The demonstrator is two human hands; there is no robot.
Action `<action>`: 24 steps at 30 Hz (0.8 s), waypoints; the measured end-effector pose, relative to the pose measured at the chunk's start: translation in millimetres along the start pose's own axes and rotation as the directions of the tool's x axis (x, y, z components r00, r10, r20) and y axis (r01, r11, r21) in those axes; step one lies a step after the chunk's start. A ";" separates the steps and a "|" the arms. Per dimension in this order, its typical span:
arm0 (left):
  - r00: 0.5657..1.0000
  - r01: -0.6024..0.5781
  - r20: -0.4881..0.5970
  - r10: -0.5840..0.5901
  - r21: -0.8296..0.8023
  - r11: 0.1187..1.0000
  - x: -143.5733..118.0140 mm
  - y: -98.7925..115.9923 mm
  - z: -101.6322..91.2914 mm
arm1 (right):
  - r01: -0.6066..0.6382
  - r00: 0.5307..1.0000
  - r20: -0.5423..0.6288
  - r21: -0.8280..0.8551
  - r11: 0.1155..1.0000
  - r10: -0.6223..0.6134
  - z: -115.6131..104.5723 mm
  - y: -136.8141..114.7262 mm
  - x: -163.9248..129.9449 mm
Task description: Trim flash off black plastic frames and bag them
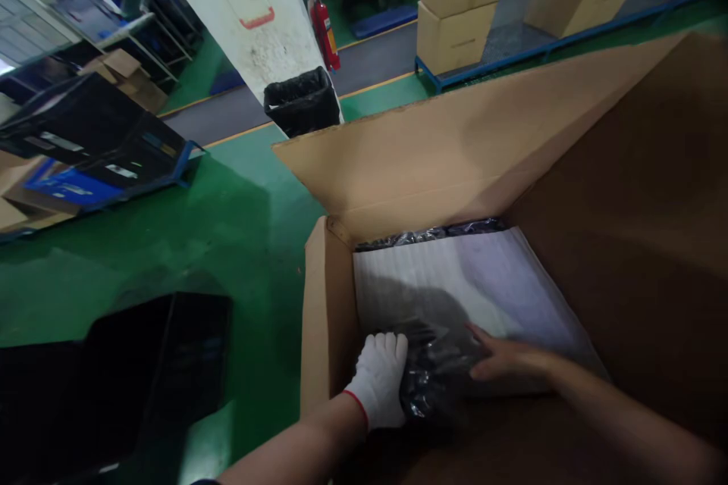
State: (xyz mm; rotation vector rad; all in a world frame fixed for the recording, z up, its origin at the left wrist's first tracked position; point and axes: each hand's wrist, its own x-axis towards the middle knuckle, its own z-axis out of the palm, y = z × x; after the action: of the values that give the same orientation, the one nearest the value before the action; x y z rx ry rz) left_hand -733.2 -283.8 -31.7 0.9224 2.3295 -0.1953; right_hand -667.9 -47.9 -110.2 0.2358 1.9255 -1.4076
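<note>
Both hands reach into a large open cardboard box (324, 303) that stands on the green floor (239, 227). The left hand (380, 383), in a white glove, is closed around the near end of a dark plastic-wrapped bundle (432, 371); the right hand (503, 358), bare, lies flat on the bundle's other side, fingers stretched out. The bundle rests on a white sheet (483, 280) lining the box — more dark wrapped pieces (432, 233) show along the sheet's far edge. A black bin (301, 100) stands by a pillar, well apart.
</note>
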 end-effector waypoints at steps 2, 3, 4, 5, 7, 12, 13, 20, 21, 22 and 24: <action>1.000 -0.006 0.030 0.006 0.004 1.000 -4.0 8.5 3.0 | 0.004 1.000 -0.009 0.087 0.996 -0.004 23.4 -7.3 2.6; 0.998 -0.007 0.054 0.008 -0.016 1.000 -5.4 10.0 3.6 | 0.009 1.000 -0.021 0.119 0.993 -0.007 39.4 -10.9 5.2; 0.996 -0.003 0.091 0.008 -0.054 0.999 -5.9 9.3 3.5 | 0.024 0.999 -0.030 0.145 0.989 -0.019 55.4 -13.8 8.4; 0.991 0.010 0.136 0.004 -0.101 0.995 -5.1 6.3 2.8 | 0.043 0.999 -0.040 0.166 0.985 -0.037 69.2 -15.5 11.9; 0.973 0.073 0.228 -0.030 -0.183 0.980 1.1 -5.1 -0.1 | 0.097 0.995 -0.035 0.210 0.973 -0.092 85.0 -15.0 18.8; 0.898 0.177 0.437 -0.044 -0.268 0.947 35.0 -35.8 -9.2 | 0.164 0.981 0.049 0.314 0.935 -0.188 75.2 -5.0 24.5; 0.880 0.164 0.476 -0.003 -0.297 0.941 41.1 -38.7 -10.8 | 0.161 0.980 0.065 0.318 0.934 -0.190 74.3 -4.9 22.7; 0.784 0.114 0.605 0.137 -0.358 0.927 52.3 -36.8 -7.0 | 0.080 0.996 0.019 0.232 0.969 -0.086 88.8 -14.3 8.6; 0.780 0.117 0.611 0.132 -0.351 0.929 52.4 -36.3 -5.0 | 0.039 0.999 -0.017 0.217 0.975 -0.036 87.9 -13.5 7.7; 0.779 0.120 0.614 0.128 -0.346 0.931 52.9 -36.5 -3.2 | -0.008 0.999 -0.051 0.211 0.978 0.019 86.3 -12.1 6.8; 0.783 0.122 0.610 0.123 -0.344 0.931 54.8 -38.3 -0.6 | -0.086 0.992 -0.075 0.232 0.969 0.106 84.4 -8.0 4.9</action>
State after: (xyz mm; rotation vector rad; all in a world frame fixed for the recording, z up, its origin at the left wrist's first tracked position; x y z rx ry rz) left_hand -789.8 -280.9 -67.3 0.5502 1.6592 -0.0448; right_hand -638.2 -126.9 -118.8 0.5004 1.7929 -1.5757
